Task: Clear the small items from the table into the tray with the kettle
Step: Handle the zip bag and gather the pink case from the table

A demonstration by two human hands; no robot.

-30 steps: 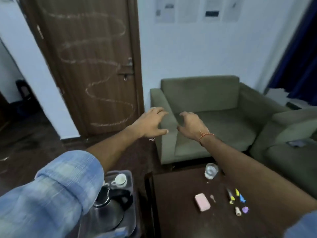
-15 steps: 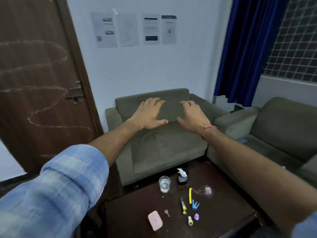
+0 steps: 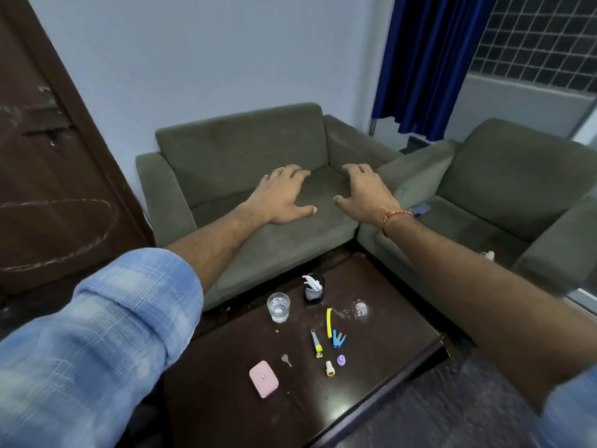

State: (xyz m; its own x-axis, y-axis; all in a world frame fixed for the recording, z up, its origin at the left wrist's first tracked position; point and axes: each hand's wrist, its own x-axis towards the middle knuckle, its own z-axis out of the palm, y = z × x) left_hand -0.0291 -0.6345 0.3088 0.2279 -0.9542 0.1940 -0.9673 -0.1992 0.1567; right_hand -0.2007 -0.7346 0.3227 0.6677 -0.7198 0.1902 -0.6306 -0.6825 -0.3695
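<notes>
Small items lie on the dark wooden table [image 3: 381, 360]: a pink case [image 3: 263, 378], a key [image 3: 286, 360], a yellow-tipped tool [image 3: 317, 344], a yellow strip [image 3: 329, 322], a blue clip [image 3: 339, 338], a purple cap [image 3: 341, 360] and a small white-and-yellow piece [image 3: 329, 368]. My left hand [image 3: 281, 195] and my right hand [image 3: 366, 194] are stretched forward, palms down, high above the table with fingers relaxed and nothing in them. The tray with the kettle is out of view.
A glass of water [image 3: 278, 307], a black mesh cup with white pieces [image 3: 314, 288] and a clear glass object [image 3: 359, 308] stand at the table's far side. Green armchairs [image 3: 245, 156] [image 3: 504, 176] flank the table. A brown door [image 3: 48, 176] is at left.
The view has swung right and tilted down: the tray with the kettle has left the frame and the whole table shows. Both hands stay outstretched and empty.
</notes>
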